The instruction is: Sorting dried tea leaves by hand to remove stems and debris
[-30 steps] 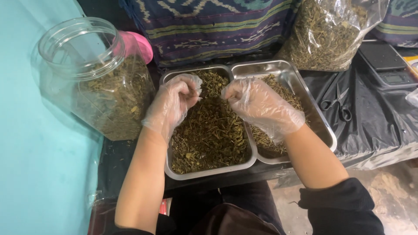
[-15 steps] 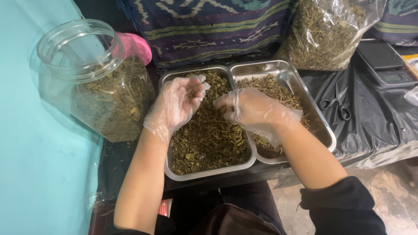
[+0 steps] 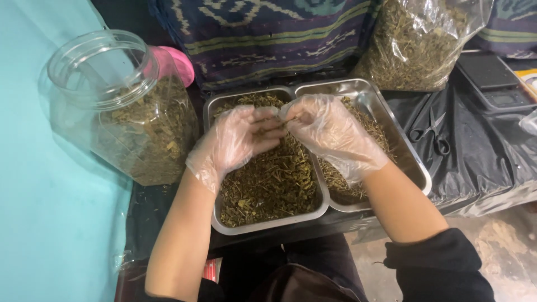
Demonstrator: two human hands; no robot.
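Note:
Two steel trays sit side by side, both holding dried green herb. My left hand point(image 3: 238, 142), in a clear plastic glove, hovers over the left tray point(image 3: 268, 223) with its fingers curled toward the other hand. My right hand point(image 3: 330, 134), also gloved, is above the seam between the left tray and the right tray point(image 3: 414, 168). The fingertips of both hands meet and pinch a small piece of dried herb point(image 3: 277, 112) between them. The herb piece is mostly hidden by the gloves.
A big clear plastic jar point(image 3: 120, 112) of dried herb lies tilted at the left, a pink lid point(image 3: 176, 64) behind it. A clear bag of herb point(image 3: 417, 45) stands at the back right. Scissors point(image 3: 433, 134) and a black scale point(image 3: 495, 81) rest on black plastic sheeting.
Both hands have come together over the trays; half a second ago they were apart. The fingertips now touch around a bit of herb.

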